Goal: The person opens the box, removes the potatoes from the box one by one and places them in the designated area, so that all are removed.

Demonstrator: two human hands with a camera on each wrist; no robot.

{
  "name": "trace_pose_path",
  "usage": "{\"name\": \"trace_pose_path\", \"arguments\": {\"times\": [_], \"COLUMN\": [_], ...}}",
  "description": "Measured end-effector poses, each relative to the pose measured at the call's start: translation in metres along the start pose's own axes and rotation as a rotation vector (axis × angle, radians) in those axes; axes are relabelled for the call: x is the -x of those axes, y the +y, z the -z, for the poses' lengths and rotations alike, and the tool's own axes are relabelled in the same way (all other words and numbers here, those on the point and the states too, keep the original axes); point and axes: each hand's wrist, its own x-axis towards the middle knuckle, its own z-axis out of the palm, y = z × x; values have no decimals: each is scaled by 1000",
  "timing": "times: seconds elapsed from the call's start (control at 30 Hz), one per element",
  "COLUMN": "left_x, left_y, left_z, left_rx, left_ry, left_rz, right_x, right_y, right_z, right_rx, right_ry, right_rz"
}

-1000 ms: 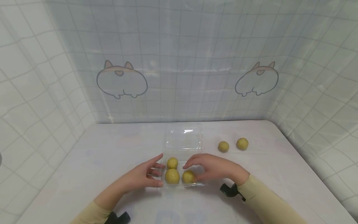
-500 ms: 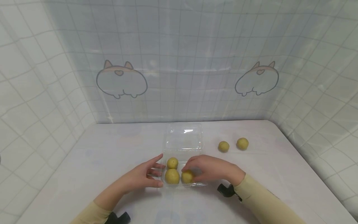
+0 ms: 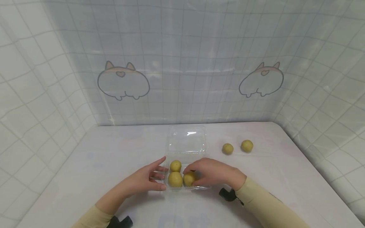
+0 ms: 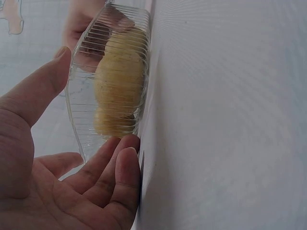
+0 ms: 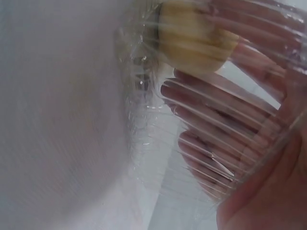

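Note:
In the head view a clear plastic clamshell box [image 3: 199, 187] lies with its lid [image 3: 186, 139] folded back. Along its left side stand a small round yellow fruit [image 3: 175, 165] and a larger one [image 3: 175, 179]. My right hand [image 3: 214, 171] reaches into the box and holds another round yellow fruit [image 3: 189, 179] between thumb and fingers, close beside the larger one. Through the ribbed wall, the right wrist view shows this fruit [image 5: 192, 38] at the fingers. My left hand [image 3: 142, 178] rests at the box's left wall, fingers extended; the left wrist view shows its fingertips [image 4: 127, 160] by the wall.
Two more round yellow fruits, a smaller one [image 3: 227, 148] and a larger one [image 3: 246, 146], lie on the white table [image 3: 119, 142] right of the lid. A tiled-pattern curtain [image 3: 182, 63] encloses the back and sides.
My right hand has moved slightly left, its fingers closing round the fruit, which has shifted left against the larger one. The left hand has stayed in place.

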Motion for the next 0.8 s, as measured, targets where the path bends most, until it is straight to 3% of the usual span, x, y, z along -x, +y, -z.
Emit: {"name": "trace_pose_path", "arguments": {"times": [0.6,0.8], "left_x": [1,1], "left_y": [-1,-1], "left_z": [-1,-1], "left_rx": [5,16], "left_ry": [6,2], "left_rz": [-13,-9], "right_x": [-3,-2], "right_y": [2,4], "right_z": [-4,-4], "right_rx": [-38,-95], "right_ry": [32,70], "right_rz": [-51,-71]}}
